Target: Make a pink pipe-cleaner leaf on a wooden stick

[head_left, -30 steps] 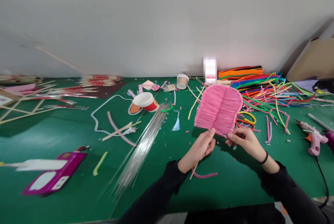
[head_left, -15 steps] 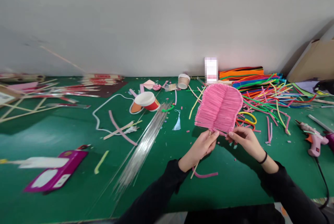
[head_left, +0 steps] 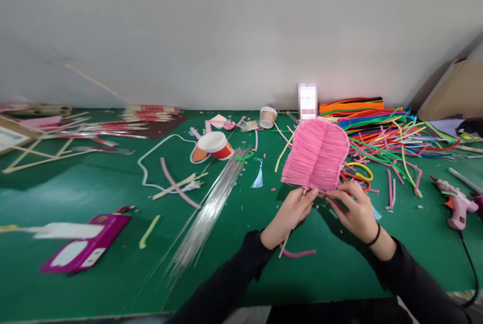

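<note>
1. Record red-and-white cup (head_left: 215, 144), tilted on green table (head_left: 234, 248), with white inside visible; smaller cup (head_left: 268, 118), tilted near wall (head_left: 188, 47), with contents impossible to tell.
2. Record pink fan (head_left: 315, 155) above table: ribbed, fuzzy, centre-seamed, round-lobed on top.
3. Find left hand (head_left: 290, 214) pinching stick (head_left: 286, 243) below fan; right hand (head_left: 356, 213) at lower edge, grip impossible to tell.

The single camera looks from the person's head, above the near edge of the tabletop (head_left: 124, 278), forward and down, close to the left hand (head_left: 292, 213) and right hand (head_left: 356, 211), taking in the far edge and white partition (head_left: 226, 37) behind.
</note>
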Available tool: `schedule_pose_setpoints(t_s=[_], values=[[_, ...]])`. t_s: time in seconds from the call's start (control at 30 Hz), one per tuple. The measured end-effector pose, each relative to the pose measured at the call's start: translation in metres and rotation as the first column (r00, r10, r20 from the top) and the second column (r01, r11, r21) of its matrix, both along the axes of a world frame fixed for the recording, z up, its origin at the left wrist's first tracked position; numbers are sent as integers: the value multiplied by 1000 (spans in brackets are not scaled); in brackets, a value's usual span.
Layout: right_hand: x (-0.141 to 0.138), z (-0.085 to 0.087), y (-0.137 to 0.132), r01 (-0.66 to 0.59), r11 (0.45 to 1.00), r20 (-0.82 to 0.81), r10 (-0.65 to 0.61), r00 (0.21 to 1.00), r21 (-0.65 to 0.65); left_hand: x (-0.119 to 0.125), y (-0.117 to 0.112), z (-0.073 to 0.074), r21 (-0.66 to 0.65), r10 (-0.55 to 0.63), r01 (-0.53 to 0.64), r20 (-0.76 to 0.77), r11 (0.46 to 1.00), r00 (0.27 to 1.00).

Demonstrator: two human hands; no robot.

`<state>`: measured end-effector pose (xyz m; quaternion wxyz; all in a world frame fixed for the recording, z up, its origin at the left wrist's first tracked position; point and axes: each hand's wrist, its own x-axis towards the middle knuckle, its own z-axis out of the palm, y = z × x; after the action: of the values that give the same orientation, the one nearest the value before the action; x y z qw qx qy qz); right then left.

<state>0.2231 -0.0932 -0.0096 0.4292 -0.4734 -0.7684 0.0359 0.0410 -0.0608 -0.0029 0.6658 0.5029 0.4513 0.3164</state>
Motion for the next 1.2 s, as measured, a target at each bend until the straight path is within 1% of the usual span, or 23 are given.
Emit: schedule_pose_setpoints(t_s=[0.1,0.23,0.33,0.43,0.53,0.6,0.67,0.73,0.77,0.83,0.87,0.9,0.93,0.97,1.0,1.03,1.07,1.13,1.2], values=[[0,-2,3,10,999,93,-14,996,47,0,0,-1,-4,-4,4,-15,1000,1000],[0,-3,4,-23,998,135,14,991,66,1,0,0,-16,-9,9,-4,1000,1000],[2,-3,5,-63,987,184,35,982,147,1,0,1,-106,-24,32,78,994,997],[7,-4,6,-100,963,263,33,964,249,0,0,3,-215,-56,99,198,972,979],[12,-6,7,-119,943,308,19,951,310,-1,0,5,-239,-68,130,253,962,965],[15,-6,8,-89,944,283,-4,959,318,-2,0,5,-225,-59,119,258,967,964],[16,-5,8,-10,955,207,-54,977,295,-2,0,5,-209,-41,96,256,973,966],[15,-4,7,61,972,90,-83,992,225,-2,0,5,-198,-7,60,258,978,966],[13,-3,7,85,983,14,-89,996,161,-1,-1,5,-189,10,40,257,981,966],[7,-2,5,102,994,-194,-108,975,-40,1,-2,6,-162,34,6,242,987,970],[3,-1,5,72,981,-314,-127,941,-180,2,-2,6,-148,40,-6,231,989,972],[-1,-1,5,1,944,-430,-152,890,-331,2,-2,7,-134,45,-15,220,991,974],[-4,-1,5,-102,881,-531,-183,827,-462,3,-3,6,-121,50,-25,210,992,976],[-8,0,5,-216,805,-610,-214,763,-552,3,-3,6,-109,55,-33,201,993,978],[-11,0,6,-315,736,-667,-240,706,-599,4,-3,5,-96,60,-42,189,994,980],[-13,1,6,-381,688,-702,-264,662,-618,4,-4,3,-81,63,-50,171,995,983],[-15,1,7,-409,666,-720,-287,631,-624,4,-4,1,-63,68,-59,147,996,987],[-18,2,8,-402,665,-729,-327,602,-630,5,-5,-2,-23,79,-77,88,997,993],[-18,2,10,-375,667,-717,-356,599,-644,6,-5,-4,20,90,-90,28,996,996]])
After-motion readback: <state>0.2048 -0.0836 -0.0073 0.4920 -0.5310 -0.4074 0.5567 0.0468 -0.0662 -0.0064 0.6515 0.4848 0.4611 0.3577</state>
